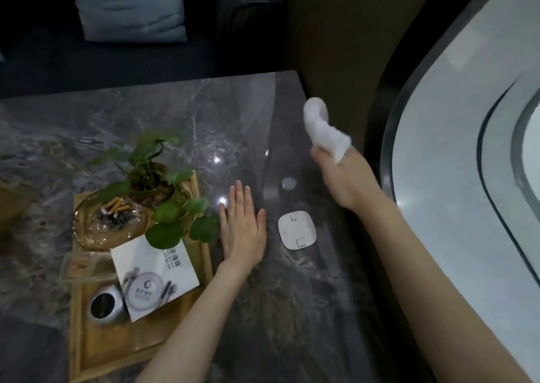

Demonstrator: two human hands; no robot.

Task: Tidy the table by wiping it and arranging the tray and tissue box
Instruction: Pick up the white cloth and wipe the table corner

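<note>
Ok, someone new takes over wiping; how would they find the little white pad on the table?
Start at the wooden tray on the marble table. The left hand lies flat just right of it; the white pad lies right of that hand. It is a flat rounded square, alone on bare stone.

Grey marble-patterned table [181, 125], glossy, with light reflections. Wooden tray [140, 336], rectangular and low-rimmed, lies on the table's left part, slightly skewed. White tissue packet [155, 277], printed with tableware graphics, lies flat and tilted inside the tray. White cloth [324, 128], bunched, is held up above the table's right edge.
</note>
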